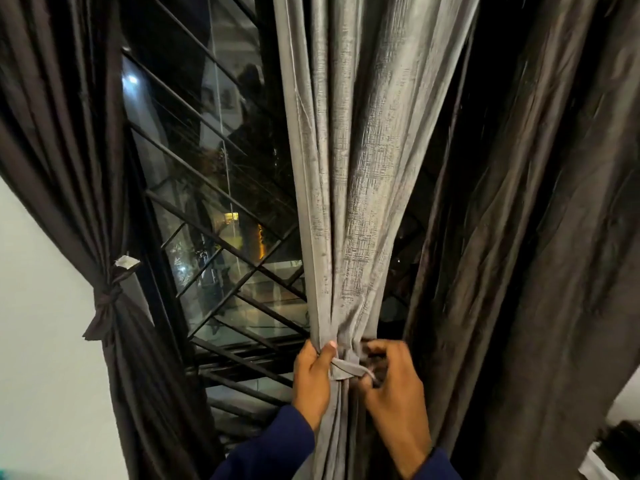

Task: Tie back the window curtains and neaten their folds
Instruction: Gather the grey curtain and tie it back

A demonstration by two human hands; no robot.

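Before the barred window (221,209), the left hand (311,379) grips the gathered grey curtain (349,202) while the right hand (391,386) pinches its tie band (348,368); knotting it probably comes next.

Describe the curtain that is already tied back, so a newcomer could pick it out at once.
Start at the barred window and look to its left edge, against the white wall. There hangs the dark brown curtain, cinched at its waist by a knotted brown tie. Unlike the grey curtain that both hands are gathering, and the loose dark curtain on the right, no hand touches it.
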